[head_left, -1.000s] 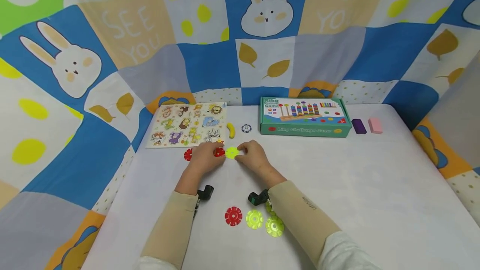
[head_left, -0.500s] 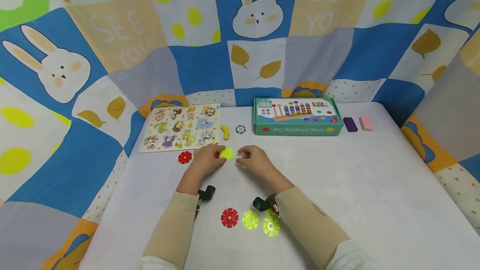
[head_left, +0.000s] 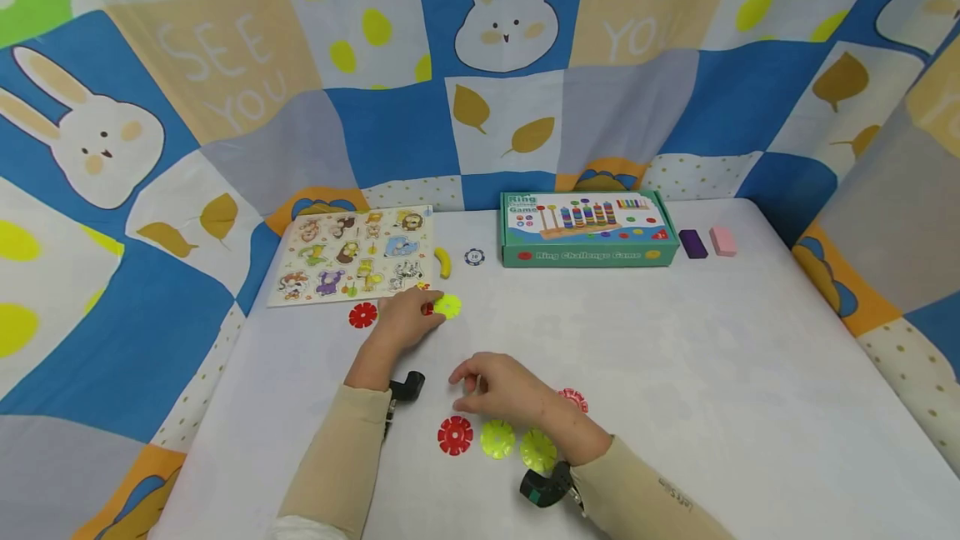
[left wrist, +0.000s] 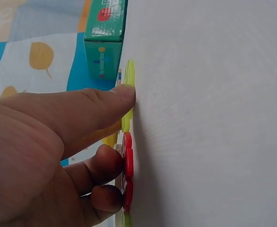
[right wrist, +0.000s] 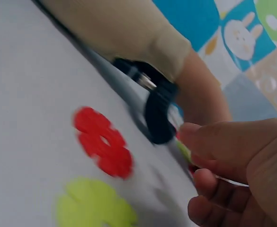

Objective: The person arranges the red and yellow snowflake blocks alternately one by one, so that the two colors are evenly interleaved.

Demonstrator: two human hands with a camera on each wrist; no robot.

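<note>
My left hand (head_left: 408,317) rests at the far side of the white table (head_left: 712,373) and holds a red disc (head_left: 428,309) joined to a yellow-green disc (head_left: 448,306). In the left wrist view the thumb (left wrist: 105,101) presses on the yellow-green disc (left wrist: 129,75), and curled fingers touch the red disc (left wrist: 128,163). My right hand (head_left: 491,390) hovers, loosely curled and holding nothing, just above a row of loose discs: a red one (head_left: 455,435) and two yellow-green ones (head_left: 497,438) (head_left: 538,450). The right wrist view shows that hand (right wrist: 233,156) over the red disc (right wrist: 102,147).
Another red disc (head_left: 573,398) lies by my right wrist, and one more (head_left: 363,315) left of my left hand. At the back stand an animal puzzle board (head_left: 352,257), a toy banana (head_left: 444,262), a small chip (head_left: 473,257), a green game box (head_left: 585,227), and purple (head_left: 693,243) and pink (head_left: 723,241) blocks.
My right hand let go of the yellow-green disc and drew back toward me, to the loose discs. The left hand stayed on the joined discs.
</note>
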